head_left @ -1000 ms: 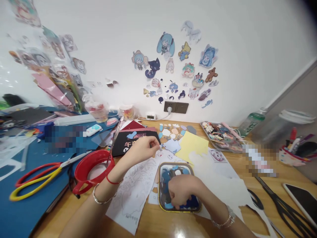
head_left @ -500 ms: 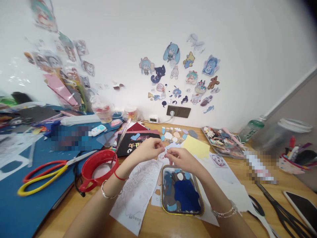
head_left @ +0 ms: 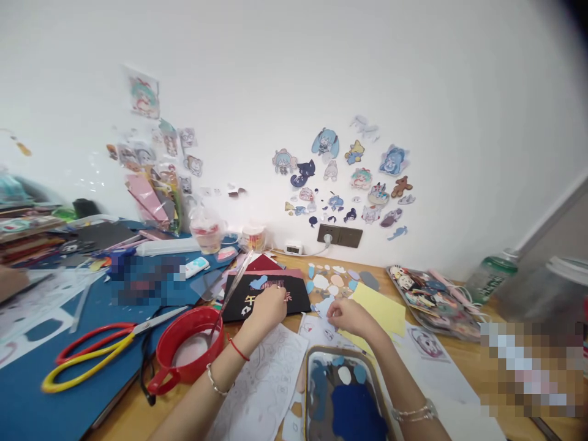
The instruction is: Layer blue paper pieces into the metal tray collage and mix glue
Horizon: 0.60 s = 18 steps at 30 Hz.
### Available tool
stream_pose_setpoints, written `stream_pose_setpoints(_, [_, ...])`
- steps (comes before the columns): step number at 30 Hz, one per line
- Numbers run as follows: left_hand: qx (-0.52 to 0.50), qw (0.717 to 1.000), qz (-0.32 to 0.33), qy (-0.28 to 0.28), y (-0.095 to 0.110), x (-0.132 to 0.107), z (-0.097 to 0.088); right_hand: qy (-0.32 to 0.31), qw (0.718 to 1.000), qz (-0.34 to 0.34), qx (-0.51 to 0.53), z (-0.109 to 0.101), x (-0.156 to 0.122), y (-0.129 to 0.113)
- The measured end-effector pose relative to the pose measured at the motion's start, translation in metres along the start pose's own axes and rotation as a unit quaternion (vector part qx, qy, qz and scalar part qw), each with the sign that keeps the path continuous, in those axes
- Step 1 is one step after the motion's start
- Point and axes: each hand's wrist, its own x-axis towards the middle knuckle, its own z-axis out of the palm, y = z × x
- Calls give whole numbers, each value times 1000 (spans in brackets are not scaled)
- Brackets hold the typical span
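Note:
My left hand [head_left: 270,308] is over the black card [head_left: 298,298], which has lettering and a small blue cut-out [head_left: 258,282] on it. Its fingers curl closed, and whatever they may hold is hidden. To the right, my right hand [head_left: 351,317] has thumb and forefinger pinched together beside a pale blue paper piece [head_left: 323,305]; I cannot make out what is between them. Below the hands lie a sheet of line drawings [head_left: 261,383] and a shallow tray [head_left: 309,392] holding dark blue, grey-blue and white pieces.
A red mug [head_left: 163,349] with a clear stick leaning in it stands left. Red-and-yellow-handled scissors [head_left: 108,352] rest on a blue mat [head_left: 32,392]. Yellow paper [head_left: 383,312] lies right of centre, near a tray of cut-outs [head_left: 420,300]. Several cut-out figures are stuck on the wall.
My hands have moved apart: the left has gone left over the black card, while the right stays by the pale pieces. The camera view has tilted upward.

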Motion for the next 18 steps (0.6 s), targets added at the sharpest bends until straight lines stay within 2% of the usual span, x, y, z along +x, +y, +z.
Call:
stream_pose_setpoints(4, [42, 998, -2, -36, -13, 4, -1, -55, 997, -2, 44, 8, 5, 5])
stream_pose_setpoints(9, [69, 994, 19, -79, -28, 8, -5, -19, 998, -10, 66, 4, 6, 9])
stream_pose_setpoints(18, [113, 991, 22, -68, -18, 5, 0, 3, 998, -36, 42, -5, -6, 2])
